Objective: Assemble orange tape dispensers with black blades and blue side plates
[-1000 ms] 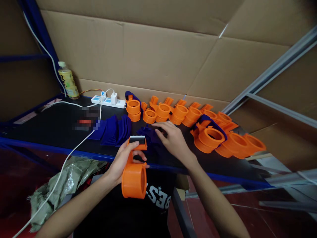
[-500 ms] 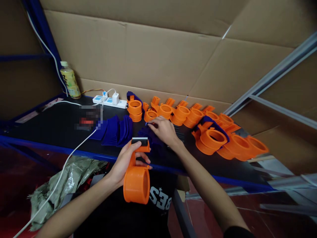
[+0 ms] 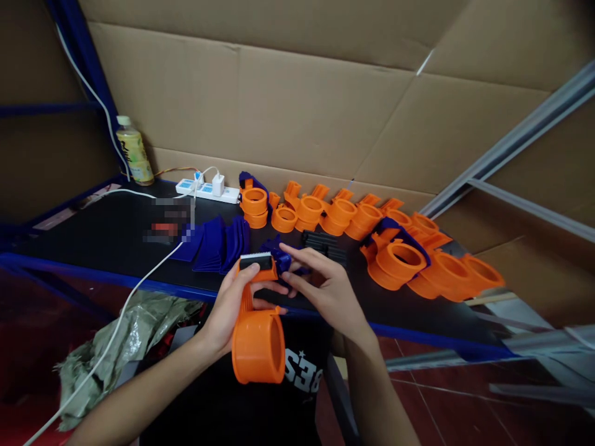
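My left hand (image 3: 227, 303) is closed around the handle of an orange tape dispenser (image 3: 255, 347), its thumb on the black piece under the white toothed blade (image 3: 255, 256). The dispenser's round hub hangs below, towards my body. At the right end of its head, my right hand (image 3: 332, 291) pinches a small blue plastic part (image 3: 281, 261) between thumb and forefinger. Whether the part touches the dispenser I cannot tell. Just behind lie more small blue parts (image 3: 269, 243), partly hidden by my hands.
Stacked blue plates (image 3: 216, 248) lie left of my hands, black strips (image 3: 325, 241) behind the right one. Several orange dispensers (image 3: 341, 210) line the back and right. A power strip (image 3: 227, 194), a bottle (image 3: 136, 152) and a white cable (image 3: 134, 282) are at left.
My right hand has come back from the pile of small blue parts to the dispenser's head, bringing a blue part. My left hand keeps holding the dispenser almost in place.
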`<state>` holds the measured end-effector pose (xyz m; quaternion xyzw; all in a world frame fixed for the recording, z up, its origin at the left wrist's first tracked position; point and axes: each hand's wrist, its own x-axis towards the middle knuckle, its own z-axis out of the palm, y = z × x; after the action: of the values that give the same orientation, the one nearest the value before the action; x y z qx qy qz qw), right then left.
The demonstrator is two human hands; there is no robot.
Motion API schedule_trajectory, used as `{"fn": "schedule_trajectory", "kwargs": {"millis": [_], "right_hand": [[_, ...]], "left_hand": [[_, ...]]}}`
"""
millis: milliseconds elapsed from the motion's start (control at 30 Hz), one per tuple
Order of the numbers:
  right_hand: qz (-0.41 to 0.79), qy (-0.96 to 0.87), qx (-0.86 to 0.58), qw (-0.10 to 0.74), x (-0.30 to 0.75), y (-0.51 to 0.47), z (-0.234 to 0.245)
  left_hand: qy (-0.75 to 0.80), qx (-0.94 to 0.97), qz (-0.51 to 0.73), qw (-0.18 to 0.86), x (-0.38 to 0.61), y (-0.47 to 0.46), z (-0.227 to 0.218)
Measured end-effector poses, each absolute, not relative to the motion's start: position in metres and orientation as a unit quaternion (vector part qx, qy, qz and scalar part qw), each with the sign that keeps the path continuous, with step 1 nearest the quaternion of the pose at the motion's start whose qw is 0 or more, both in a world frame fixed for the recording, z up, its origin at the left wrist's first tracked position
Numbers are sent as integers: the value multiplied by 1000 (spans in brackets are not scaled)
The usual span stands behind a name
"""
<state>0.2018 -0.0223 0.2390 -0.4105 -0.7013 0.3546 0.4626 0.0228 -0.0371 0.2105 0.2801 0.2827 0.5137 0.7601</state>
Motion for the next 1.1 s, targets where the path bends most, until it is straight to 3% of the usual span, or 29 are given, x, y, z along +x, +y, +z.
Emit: {"fn": "schedule_trajectory", "kwargs": {"millis": [167,500,1100], "right_hand": [[382,-715,-398,430,221,-18,244],[251,-783,-405,400,227,-18,243],[188,-801,-422,382,215,-30,244]], "left_hand": [[289,277,466,789,20,-38,214],[302,232,429,819,22,-37,215],[304,296,471,774,20,-36,209]]}}
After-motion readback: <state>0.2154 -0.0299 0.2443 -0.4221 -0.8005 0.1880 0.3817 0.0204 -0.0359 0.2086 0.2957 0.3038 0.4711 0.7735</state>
